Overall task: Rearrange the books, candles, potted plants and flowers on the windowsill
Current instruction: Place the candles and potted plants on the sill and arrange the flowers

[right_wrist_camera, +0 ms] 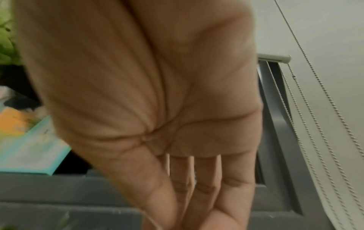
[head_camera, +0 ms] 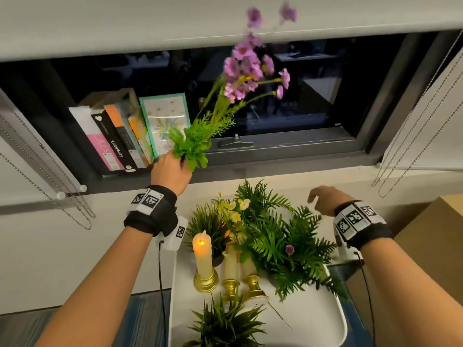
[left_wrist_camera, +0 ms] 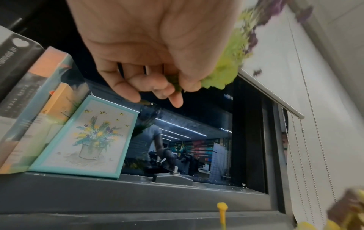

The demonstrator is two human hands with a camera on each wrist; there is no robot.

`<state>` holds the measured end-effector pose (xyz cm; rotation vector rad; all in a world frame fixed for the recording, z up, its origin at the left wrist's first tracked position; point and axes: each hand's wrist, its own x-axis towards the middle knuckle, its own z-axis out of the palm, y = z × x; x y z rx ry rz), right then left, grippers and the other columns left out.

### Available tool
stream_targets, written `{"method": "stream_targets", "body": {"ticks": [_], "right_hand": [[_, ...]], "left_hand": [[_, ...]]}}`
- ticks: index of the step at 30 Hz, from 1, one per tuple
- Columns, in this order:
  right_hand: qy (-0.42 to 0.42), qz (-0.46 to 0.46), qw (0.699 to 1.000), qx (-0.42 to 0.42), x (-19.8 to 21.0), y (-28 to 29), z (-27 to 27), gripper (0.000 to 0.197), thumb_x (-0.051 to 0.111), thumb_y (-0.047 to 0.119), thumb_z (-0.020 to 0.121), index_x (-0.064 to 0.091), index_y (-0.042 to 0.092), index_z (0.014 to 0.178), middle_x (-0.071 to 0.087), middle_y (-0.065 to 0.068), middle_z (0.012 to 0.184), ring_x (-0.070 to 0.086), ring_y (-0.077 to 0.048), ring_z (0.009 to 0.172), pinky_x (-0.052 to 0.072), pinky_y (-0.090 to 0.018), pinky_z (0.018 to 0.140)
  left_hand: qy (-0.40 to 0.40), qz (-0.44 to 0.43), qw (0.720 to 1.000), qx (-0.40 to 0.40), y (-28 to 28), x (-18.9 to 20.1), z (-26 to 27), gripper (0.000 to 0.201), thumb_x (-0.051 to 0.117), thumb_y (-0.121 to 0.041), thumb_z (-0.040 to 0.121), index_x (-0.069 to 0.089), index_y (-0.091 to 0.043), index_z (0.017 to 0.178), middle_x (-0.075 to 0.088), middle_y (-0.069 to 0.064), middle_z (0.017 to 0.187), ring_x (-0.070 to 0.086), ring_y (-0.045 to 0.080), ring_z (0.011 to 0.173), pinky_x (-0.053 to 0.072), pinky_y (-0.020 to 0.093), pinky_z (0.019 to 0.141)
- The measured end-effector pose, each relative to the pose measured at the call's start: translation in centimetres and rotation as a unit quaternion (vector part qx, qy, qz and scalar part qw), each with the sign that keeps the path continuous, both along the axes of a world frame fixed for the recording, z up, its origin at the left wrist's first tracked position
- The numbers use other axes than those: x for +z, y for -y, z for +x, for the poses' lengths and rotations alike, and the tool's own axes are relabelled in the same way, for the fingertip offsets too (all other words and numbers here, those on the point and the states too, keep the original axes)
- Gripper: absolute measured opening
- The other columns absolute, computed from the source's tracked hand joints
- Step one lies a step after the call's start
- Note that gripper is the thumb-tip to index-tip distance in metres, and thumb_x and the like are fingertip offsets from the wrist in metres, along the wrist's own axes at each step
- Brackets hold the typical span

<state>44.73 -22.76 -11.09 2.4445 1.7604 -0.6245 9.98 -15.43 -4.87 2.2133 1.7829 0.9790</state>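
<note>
My left hand [head_camera: 172, 169] grips the stems of a bunch of purple flowers [head_camera: 246, 68] with green leaves, held over the dark windowsill [head_camera: 275, 162] just right of the books. In the left wrist view the left hand [left_wrist_camera: 157, 87] pinches the green leaves [left_wrist_camera: 228, 68]. A row of books [head_camera: 112, 136] and a teal-framed flower picture [head_camera: 166, 121] lean at the sill's left end. My right hand [head_camera: 323, 199] hovers empty with straight fingers [right_wrist_camera: 206, 183] above the ferns [head_camera: 273, 236] on the white tray [head_camera: 313, 319]. Three candles [head_camera: 203, 254] in gold holders stand on that tray.
Small potted plants [head_camera: 225, 319] and yellow flowers [head_camera: 233, 209] share the tray. Bead chains [head_camera: 411, 151] of the blinds hang at both sides of the window. A window latch [head_camera: 235, 142] sits mid-sill. A cardboard box [head_camera: 436, 241] stands at the right.
</note>
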Motion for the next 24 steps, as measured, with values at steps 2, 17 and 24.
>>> {"method": "stream_targets", "body": {"ticks": [2,17,24], "right_hand": [[0.0,0.048,0.999,0.013,1.4,-0.6,-0.9,0.035,0.05,0.001,0.087,0.06,0.021,0.114,0.061,-0.007,0.122,0.058,-0.025,0.109,0.047,-0.036,0.095],[-0.484,0.341,0.799,0.1,8.6,-1.0,-11.7,0.012,0.065,0.018,0.088,0.06,0.023,0.098,0.066,0.012,0.089,0.057,-0.012,0.068,0.048,-0.018,0.063],[-0.528,0.274,0.794,0.126,9.0,-0.9,-11.2,0.016,0.064,0.007,0.086,0.062,0.009,0.102,0.067,0.011,0.078,0.061,0.007,0.062,0.044,-0.006,0.057]], "left_hand": [[-0.001,0.005,0.999,-0.037,0.2,-0.1,0.2,0.024,0.05,-0.018,0.09,0.06,0.002,0.082,0.06,0.029,0.084,0.055,0.047,0.084,0.042,0.045,0.069],[-0.06,-0.18,0.951,-0.246,3.5,-2.8,2.3,0.033,0.042,-0.039,0.083,0.069,-0.021,0.089,0.068,0.011,0.087,0.061,0.03,0.082,0.051,0.042,0.075],[-0.091,-0.157,0.941,-0.286,3.4,-2.3,4.0,0.038,0.044,-0.044,0.087,0.068,-0.016,0.094,0.066,0.015,0.092,0.061,0.031,0.081,0.051,0.041,0.072]]}}
